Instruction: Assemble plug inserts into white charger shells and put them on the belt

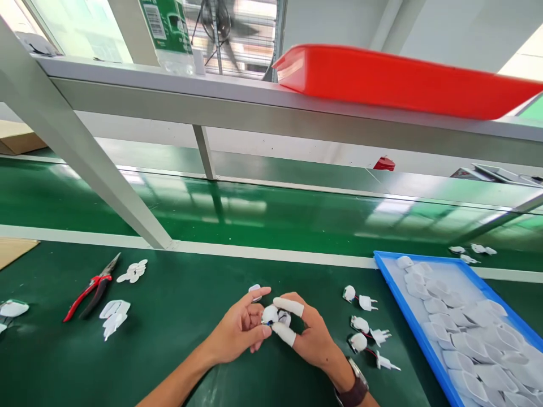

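Both my hands meet over the green mat near the bottom centre. My left hand (237,330) pinches a small white plastic part (270,314) with thumb and fingers. My right hand (311,333), with white cots on thumb and forefinger, grips the same part from the right. A watch sits on my right wrist. To the right of my hands lie three white plug pieces joined by thin wires (368,328). One more small white piece (254,289) lies just behind my left fingertips.
A blue tray (418,330) full of white shells stands at the right. Red-handled pliers (91,288) and small piles of white shells (113,316) lie at the left. Behind runs a green conveyor belt (271,212); a red tray (399,79) rests on the overhead shelf.
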`<state>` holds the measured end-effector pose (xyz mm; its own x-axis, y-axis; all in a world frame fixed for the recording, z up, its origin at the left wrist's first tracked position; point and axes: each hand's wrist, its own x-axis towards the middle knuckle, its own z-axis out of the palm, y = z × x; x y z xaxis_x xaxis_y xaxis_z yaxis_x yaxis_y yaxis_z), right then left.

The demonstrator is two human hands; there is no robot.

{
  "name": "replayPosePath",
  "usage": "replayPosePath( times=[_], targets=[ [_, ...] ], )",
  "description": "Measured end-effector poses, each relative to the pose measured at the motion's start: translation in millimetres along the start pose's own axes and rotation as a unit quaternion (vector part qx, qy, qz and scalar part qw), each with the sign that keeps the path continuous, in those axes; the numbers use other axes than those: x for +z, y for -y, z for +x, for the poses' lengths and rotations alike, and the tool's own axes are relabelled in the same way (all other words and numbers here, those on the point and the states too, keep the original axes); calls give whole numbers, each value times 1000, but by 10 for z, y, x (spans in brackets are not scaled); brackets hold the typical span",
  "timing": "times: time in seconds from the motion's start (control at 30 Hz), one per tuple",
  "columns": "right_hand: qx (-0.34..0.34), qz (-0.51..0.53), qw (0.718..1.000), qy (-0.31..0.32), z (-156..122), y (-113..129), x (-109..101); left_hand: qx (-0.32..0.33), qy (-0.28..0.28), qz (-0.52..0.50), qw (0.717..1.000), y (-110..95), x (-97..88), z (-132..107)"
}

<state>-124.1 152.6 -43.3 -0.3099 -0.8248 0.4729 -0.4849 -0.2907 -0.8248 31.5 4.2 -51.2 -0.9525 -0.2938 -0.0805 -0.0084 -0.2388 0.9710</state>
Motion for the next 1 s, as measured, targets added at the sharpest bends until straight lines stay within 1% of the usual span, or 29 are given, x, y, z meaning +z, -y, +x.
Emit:
replayPosePath(
  times=[0.03, 0.07, 0.1, 0.13, 0.17, 0.2, 0.23, 0.27, 0.33, 0.4, 0.5, 0.63, 0.73, 0.83, 0.9, 1.0],
  targets=[
    [7, -2, 1000, -17, -5, -6, -15, 22, -36, 59, 997, -12, -39, -2],
    [13, -6, 999, -36, -8, -10, -34, 49, -83, 130, 987, -21, -86, 1],
    [17, -13, 998, -53, -8, -12, -56, 75, -134, 204, 967, -23, -137, 10],
    [18, -20, 998, -65, -6, -12, -78, 96, -181, 274, 940, -15, -188, 25],
    [14, -28, 997, -72, -2, -8, -97, 111, -213, 333, 912, 6, -236, 44],
    [8, -36, 997, -75, 3, -1, -112, 122, -228, 376, 890, 38, -276, 67],
    [0, -45, 996, -74, 8, 8, -122, 128, -225, 406, 876, 77, -305, 91],
    [-9, -53, 996, -70, 12, 17, -127, 131, -214, 424, 871, 120, -320, 113],
    [-30, -66, 995, -63, 19, 30, -122, 132, -180, 431, 874, 188, -309, 140],
    [-48, -82, 993, -64, 22, 33, -107, 145, -154, 415, 885, 202, -255, 136],
    [-65, -105, 990, -66, 23, 19, -80, 180, -132, 385, 896, 121, -155, 87],
    [-103, -142, 982, -66, 13, 6, -36, 180, -120, 364, 906, -4, -97, 38],
    [-153, -199, 966, -63, -10, 0, -8, 234, -105, 361, 896, -6, -113, 47],
    [-171, -247, 953, -49, -42, -10, 4, 287, -95, 367, 880, 29, -137, 63],
    [-170, -266, 948, -40, -58, -16, 5, 298, -91, 372, 874, 43, -146, 66],
    [-167, -282, 944, -33, -64, -15, 2, 296, -83, 378, 873, 46, -156, 61]
  ],
)
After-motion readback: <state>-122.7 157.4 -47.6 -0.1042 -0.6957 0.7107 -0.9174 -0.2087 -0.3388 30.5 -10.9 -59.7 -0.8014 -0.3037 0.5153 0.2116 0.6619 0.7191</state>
